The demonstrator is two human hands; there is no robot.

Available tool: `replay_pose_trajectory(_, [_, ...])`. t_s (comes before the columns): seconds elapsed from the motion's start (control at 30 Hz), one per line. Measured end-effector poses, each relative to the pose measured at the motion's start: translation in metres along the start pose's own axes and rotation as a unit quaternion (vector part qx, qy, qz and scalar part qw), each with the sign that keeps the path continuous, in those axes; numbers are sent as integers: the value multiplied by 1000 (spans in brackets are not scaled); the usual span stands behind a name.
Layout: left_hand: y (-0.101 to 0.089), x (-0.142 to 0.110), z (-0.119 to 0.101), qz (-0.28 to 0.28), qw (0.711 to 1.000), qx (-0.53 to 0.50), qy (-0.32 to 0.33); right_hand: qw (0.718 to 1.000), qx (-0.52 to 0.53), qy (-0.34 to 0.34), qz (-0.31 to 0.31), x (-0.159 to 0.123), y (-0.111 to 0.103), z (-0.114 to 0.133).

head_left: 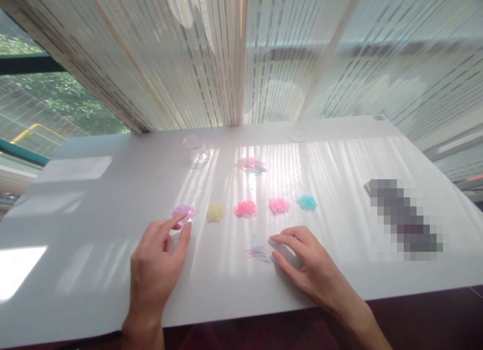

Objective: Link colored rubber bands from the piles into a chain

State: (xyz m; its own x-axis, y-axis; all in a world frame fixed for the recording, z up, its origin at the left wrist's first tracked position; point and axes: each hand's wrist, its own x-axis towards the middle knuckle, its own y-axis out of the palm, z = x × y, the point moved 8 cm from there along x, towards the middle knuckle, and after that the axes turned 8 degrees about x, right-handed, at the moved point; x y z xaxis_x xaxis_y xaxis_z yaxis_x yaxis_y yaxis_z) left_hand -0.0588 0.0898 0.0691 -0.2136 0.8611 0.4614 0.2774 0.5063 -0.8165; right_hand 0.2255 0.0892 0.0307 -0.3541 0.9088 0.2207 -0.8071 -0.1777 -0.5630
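Note:
My left hand (156, 259) reaches over a purple pile (184, 211) of small thin loops that look like elastic bands or paper clips. Its thumb and index finger are slightly apart at the pile's near edge; I make out nothing held between them. To its right lie a pale yellow pile (216, 212), a red-pink pile (245, 208), a pink pile (279, 206) and a turquoise pile (306, 202). My right hand (309, 264) rests beside a small loose pile of mixed blue, purple and pink loops (258, 252), fingers apart, tips near its right edge.
A larger mixed pile (251, 165) lies behind the row. Farther back stand a clear container (196, 153) and a clear round lid (297, 135). A pixelated dark object (405, 216) is at the right of the white table (94, 199). Striped curtains (188, 63) hang behind.

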Motion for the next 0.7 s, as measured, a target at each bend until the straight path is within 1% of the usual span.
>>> replay_pose_trajectory(0.07, [10, -8, -24, 54, 994, -67, 65, 1000, -11, 4, 7, -2, -2, 1])
replay_pose_trajectory(0.13, [27, -22, -53, 143, 971, -118, 151, 1000, -19, 5, 13, -2, 1, 3])
replay_pose_trajectory(0.17, [33, -29, -66, 172, 958, -129, 188, 1000, -22, 3, 15, -2, 3, 4])
replay_pose_trajectory(0.2, [39, -34, -76, 187, 951, -133, 209, 1000, -24, -1, 16, 0, 5, 5])
replay_pose_trajectory(0.27, [48, -40, -87, 200, 945, -131, 223, 999, -29, -13, 13, 3, 10, 8])
replay_pose_trajectory(0.4, [56, -43, -90, 199, 945, -133, 222, 999, -33, -33, -3, 8, 17, 9])
replay_pose_trajectory(0.7, [53, -42, -85, 196, 945, -172, 196, 998, -12, -52, -27, 9, 14, 10])
